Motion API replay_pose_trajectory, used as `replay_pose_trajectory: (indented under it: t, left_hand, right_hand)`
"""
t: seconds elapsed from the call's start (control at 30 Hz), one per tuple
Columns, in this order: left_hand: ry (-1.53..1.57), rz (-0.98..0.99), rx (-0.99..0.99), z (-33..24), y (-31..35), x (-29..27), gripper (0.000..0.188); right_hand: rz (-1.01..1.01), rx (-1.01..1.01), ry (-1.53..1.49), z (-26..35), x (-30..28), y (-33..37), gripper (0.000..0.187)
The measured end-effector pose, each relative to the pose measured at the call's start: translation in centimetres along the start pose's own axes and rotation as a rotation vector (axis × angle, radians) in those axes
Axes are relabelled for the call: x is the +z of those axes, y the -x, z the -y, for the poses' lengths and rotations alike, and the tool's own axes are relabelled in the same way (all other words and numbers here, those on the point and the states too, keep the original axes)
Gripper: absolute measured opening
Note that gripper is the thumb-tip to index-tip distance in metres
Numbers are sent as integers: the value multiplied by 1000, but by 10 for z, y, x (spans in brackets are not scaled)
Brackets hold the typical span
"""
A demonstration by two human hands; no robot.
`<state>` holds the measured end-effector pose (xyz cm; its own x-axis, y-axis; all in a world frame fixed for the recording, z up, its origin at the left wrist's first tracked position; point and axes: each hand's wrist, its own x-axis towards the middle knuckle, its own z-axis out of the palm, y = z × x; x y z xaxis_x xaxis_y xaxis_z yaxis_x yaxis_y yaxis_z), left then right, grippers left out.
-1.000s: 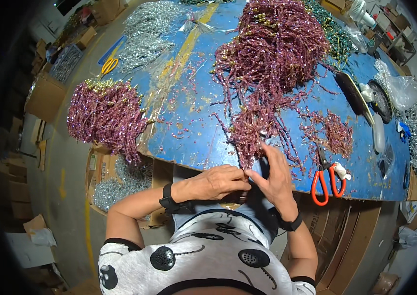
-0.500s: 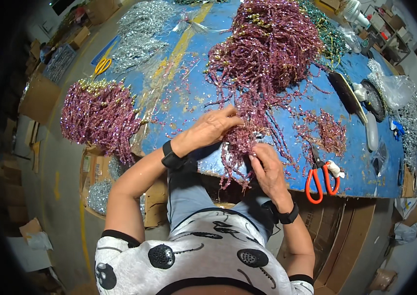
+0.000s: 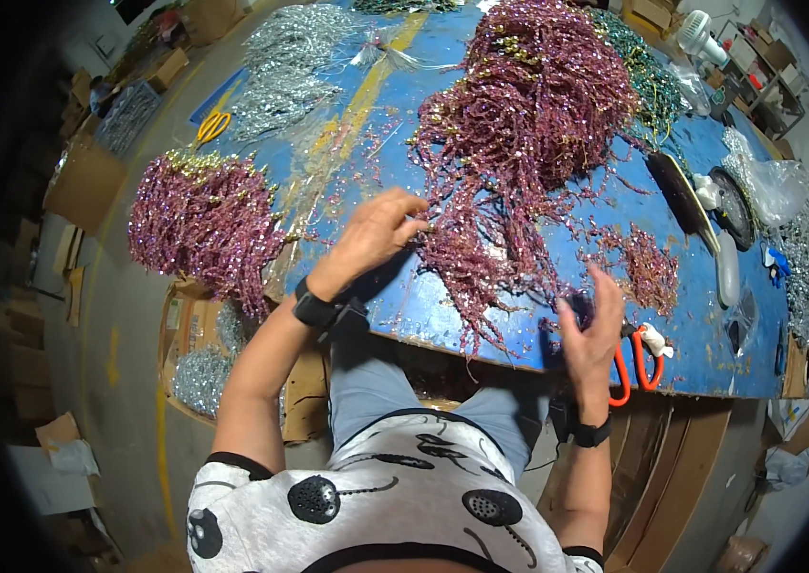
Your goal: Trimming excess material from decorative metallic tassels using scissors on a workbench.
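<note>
Glittery pink-purple garland strands (image 3: pixel 466 272) lie loosely spread at the near edge of the blue table, trailing from a big heap of the same strands (image 3: pixel 552 105) behind. My left hand (image 3: pixel 378 239) is at their left side, fingers curled and thumb tip against the strand ends; whatever it pinches is too small to make out. To the right of the strands my right hand (image 3: pixel 595 329) hovers open, thumb and fingers apart and holding nothing. Orange-handled scissors (image 3: pixel 648 368) lie right beside it, partly hidden by that hand.
A second pink bundle (image 3: pixel 204 224) hangs over the table's left edge. Silver strands (image 3: pixel 290 72) and yellow-handled scissors (image 3: pixel 214 126) lie far left. Loose pink scraps (image 3: pixel 651 267), a dark brush (image 3: pixel 679 196) and green strands (image 3: pixel 648 81) are on the right. An open carton (image 3: pixel 196 368) stands below.
My hands have moved apart, the left one leftward and the right one rightward off the strands. The strands between them are more spread out. The view has shifted slightly.
</note>
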<state>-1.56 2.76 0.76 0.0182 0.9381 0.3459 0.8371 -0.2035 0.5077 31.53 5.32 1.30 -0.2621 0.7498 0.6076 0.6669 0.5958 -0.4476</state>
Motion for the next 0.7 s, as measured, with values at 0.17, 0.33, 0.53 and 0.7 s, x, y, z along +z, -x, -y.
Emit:
replay_pose_trajectory:
  t: [0.17, 0.33, 0.53, 0.7]
  left_hand:
    - [-87, 172, -117, 4, -2, 26, 24]
    - [-87, 156, -12, -2, -10, 25, 18]
    - [122, -138, 231, 5, -21, 19, 15]
    - [217, -202, 6, -58, -16, -60, 15]
  right_hand:
    - [379, -266, -197, 33, 39, 2, 52]
    - [467, -298, -111, 37, 50, 7, 55]
    - [443, -253, -114, 39, 62, 16, 67]
    - [357, -176, -34, 37, 59, 5, 71]
